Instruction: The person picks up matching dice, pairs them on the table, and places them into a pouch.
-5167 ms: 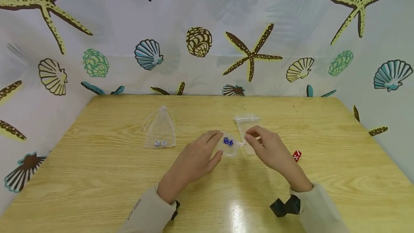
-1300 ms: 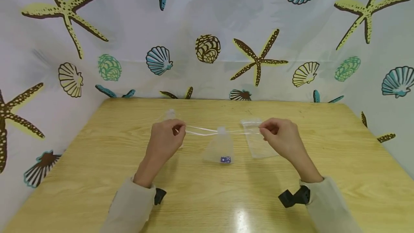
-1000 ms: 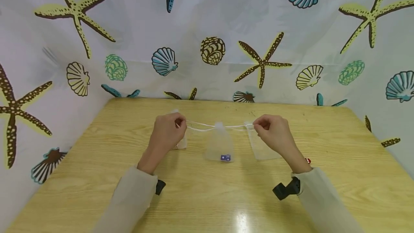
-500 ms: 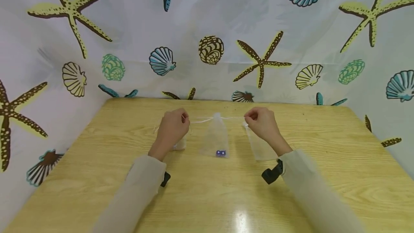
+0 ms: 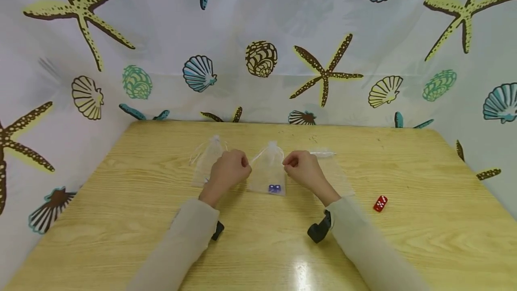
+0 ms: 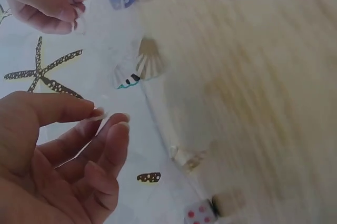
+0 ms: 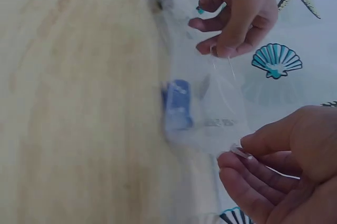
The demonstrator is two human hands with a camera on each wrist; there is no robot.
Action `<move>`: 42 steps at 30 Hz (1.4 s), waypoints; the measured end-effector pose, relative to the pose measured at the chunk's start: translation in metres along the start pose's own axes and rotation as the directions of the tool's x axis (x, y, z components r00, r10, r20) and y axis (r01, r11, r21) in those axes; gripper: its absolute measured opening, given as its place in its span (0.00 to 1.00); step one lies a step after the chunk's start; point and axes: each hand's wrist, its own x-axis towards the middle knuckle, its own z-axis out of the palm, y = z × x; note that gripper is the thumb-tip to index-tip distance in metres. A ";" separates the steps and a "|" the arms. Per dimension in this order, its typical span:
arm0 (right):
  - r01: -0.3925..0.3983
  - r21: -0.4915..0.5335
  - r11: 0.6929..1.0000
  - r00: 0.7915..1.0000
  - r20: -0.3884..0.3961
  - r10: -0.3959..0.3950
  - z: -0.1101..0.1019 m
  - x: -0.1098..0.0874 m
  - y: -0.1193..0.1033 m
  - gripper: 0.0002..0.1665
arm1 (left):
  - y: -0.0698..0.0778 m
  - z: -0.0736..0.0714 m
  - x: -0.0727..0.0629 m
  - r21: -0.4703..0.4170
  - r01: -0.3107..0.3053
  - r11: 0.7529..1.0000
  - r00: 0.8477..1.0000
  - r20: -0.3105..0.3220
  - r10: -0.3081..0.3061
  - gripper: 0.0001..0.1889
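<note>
While the left hand (image 5: 230, 168) and right hand (image 5: 304, 169) pinch strings (image 5: 260, 153) of the bag (image 5: 262, 176) holding blue dice (image 5: 274, 188), red dice (image 5: 380, 203) seemingly remain unbagged.

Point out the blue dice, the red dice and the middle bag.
Blue dice (image 5: 274, 188): head view, middle of the pair, seen through sheer fabric.
Red dice (image 5: 380, 204): head view, middle of the pair.
Middle bag (image 5: 261, 177): head view, its bare sheer wall.
</note>
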 end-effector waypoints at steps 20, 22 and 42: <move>-0.007 -0.072 0.997 0.997 0.075 0.013 0.003 -0.012 -0.002 0.12 | 0.010 0.007 -0.006 0.140 0.015 0.990 0.997 0.068 -0.024 0.23; 0.000 -0.080 0.997 0.997 0.076 0.006 -0.002 -0.017 -0.003 0.12 | 0.013 0.006 -0.007 0.157 -0.001 0.988 0.999 0.045 -0.006 0.21; 0.037 -0.180 0.983 0.996 -0.072 -0.050 -0.072 -0.083 0.026 0.10 | 0.069 0.022 0.003 0.140 -0.291 0.947 0.957 0.026 0.290 0.16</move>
